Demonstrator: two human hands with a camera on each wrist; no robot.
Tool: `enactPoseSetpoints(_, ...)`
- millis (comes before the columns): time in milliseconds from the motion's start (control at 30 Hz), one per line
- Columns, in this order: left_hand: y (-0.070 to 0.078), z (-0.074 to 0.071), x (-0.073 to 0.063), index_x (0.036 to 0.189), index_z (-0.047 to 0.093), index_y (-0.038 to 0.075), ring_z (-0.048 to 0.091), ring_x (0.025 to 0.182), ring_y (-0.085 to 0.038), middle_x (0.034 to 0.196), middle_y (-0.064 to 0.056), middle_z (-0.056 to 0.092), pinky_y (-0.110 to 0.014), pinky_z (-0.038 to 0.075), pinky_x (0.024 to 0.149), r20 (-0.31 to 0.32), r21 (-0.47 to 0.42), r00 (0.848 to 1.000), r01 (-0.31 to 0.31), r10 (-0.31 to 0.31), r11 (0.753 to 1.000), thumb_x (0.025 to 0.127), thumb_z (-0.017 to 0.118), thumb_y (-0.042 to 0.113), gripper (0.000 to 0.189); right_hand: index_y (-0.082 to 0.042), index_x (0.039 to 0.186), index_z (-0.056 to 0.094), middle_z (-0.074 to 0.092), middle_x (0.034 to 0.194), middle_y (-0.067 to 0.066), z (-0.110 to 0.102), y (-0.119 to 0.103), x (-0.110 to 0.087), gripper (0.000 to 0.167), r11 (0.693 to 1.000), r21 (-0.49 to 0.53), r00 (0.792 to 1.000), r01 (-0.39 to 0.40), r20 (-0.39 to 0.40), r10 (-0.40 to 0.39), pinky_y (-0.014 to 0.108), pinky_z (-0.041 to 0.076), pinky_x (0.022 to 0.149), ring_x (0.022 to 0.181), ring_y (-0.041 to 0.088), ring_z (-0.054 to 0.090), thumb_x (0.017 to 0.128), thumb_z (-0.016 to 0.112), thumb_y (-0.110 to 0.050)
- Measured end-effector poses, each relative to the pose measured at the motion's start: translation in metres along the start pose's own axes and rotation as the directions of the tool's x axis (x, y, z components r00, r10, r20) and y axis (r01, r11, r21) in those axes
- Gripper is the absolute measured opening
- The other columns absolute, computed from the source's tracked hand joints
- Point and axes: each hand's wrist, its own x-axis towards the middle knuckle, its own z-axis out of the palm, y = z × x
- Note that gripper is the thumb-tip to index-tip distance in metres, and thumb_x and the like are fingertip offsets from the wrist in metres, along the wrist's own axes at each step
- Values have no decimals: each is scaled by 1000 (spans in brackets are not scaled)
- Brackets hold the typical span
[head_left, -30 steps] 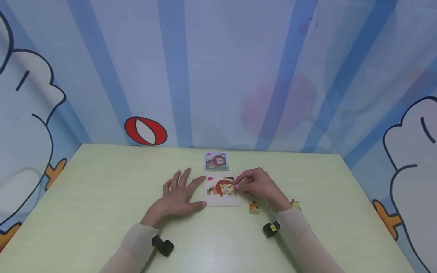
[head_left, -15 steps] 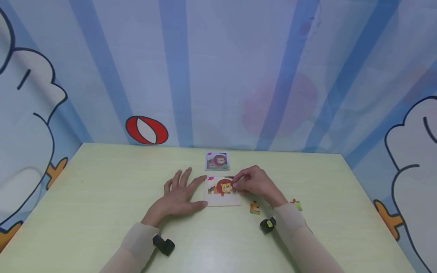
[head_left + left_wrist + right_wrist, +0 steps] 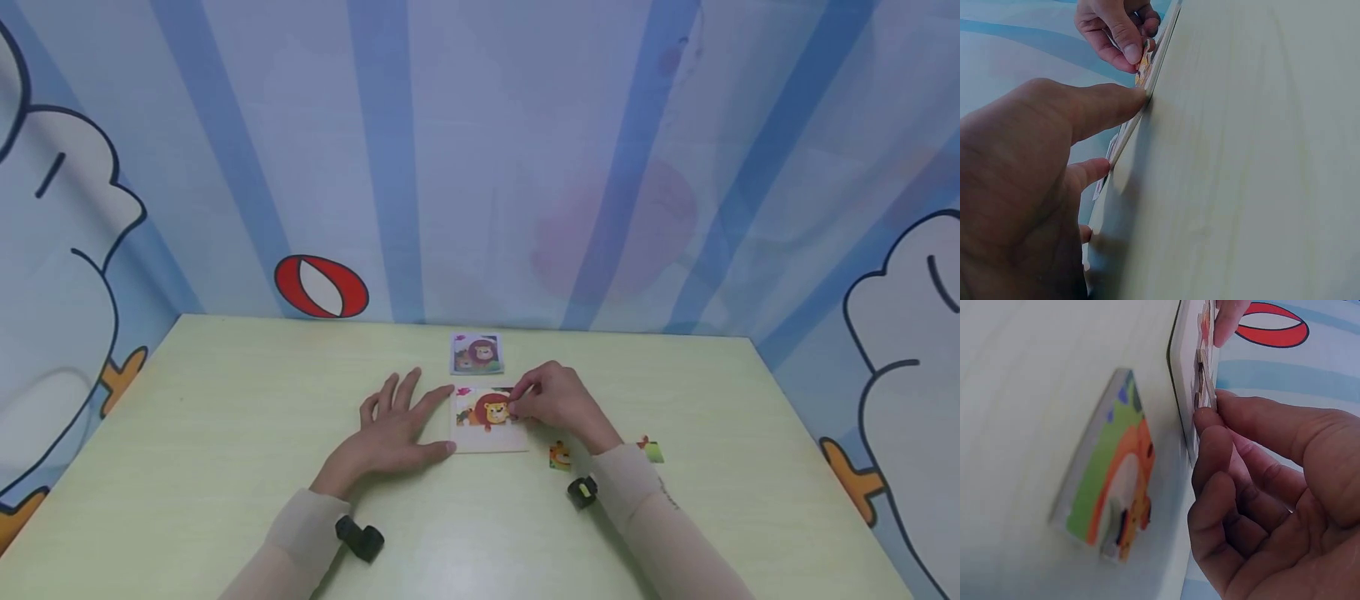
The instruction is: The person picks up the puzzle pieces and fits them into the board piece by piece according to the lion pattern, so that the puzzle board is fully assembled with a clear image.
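Note:
A white puzzle board [image 3: 491, 442] lies on the table, its upper part filled with a lion picture. My left hand [image 3: 390, 442] spreads out at its left side. The thumb and forefinger touch the board's left edge, as the left wrist view also shows. My right hand [image 3: 558, 400] is over the board's right part. Between its thumb and forefinger it pinches a puzzle piece [image 3: 1209, 387], tilted against the picture; its face is mostly hidden. A loose orange-and-green puzzle piece [image 3: 1116, 469] lies near the right hand.
Behind the board lies a small lion picture card [image 3: 477, 354]. Loose puzzle pieces lie to the right: an orange one [image 3: 559, 455] and a green one [image 3: 651, 450] partly behind the right sleeve. A patterned curtain [image 3: 480, 167] hangs beyond the table's far edge.
My right hand has shifted slightly left, with the pinched piece now over the right part of the lion picture. The left hand and the board stay in place.

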Motion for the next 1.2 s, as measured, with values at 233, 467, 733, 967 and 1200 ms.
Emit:
enactPoseSetpoints(233,1,0,0,169,33,32,-9,166,-50,182,-18,1,-78,0,126,0,-4,1000,-2,2,1000,95,70,55,86,-15,89,83,72,83,3,2,-2,3,9,997,-70,1000,20,-15,-21,28,45,62,71,19,58,91,85,-23)
enactPoseSetpoints(467,3,-1,1,170,31,32,-9,166,-50,182,-19,1,-77,0,126,9,4,1000,-5,5,1000,96,69,55,86,-14,83,79,68,71,2,6,1,4,13,995,-90,999,42,-15,-43,27,44,60,64,17,57,91,86,-22)
enactPoseSetpoints(733,8,-5,-2,169,33,31,-7,166,-52,181,-21,3,-79,2,126,9,17,1000,-7,7,1000,96,69,54,85,-14,86,80,69,72,2,5,6,5,12,998,-40,998,57,-1,-57,28,44,60,64,16,56,92,85,-23)
enactPoseSetpoints(967,9,-5,-3,168,34,28,-5,165,-54,181,-23,5,-80,3,124,-3,13,1000,-22,22,1000,95,70,55,86,-16,97,83,76,90,2,-8,12,-4,12,996,81,998,48,29,-51,29,50,72,79,18,63,94,82,-27)
enactPoseSetpoints(1200,11,-9,-6,168,36,26,-5,164,-55,180,-24,6,-81,3,123,2,-22,1000,-24,24,999,96,69,55,85,-14,110,82,78,94,6,-25,20,-19,19,991,135,998,15,54,-23,31,52,78,80,21,68,98,78,-28)
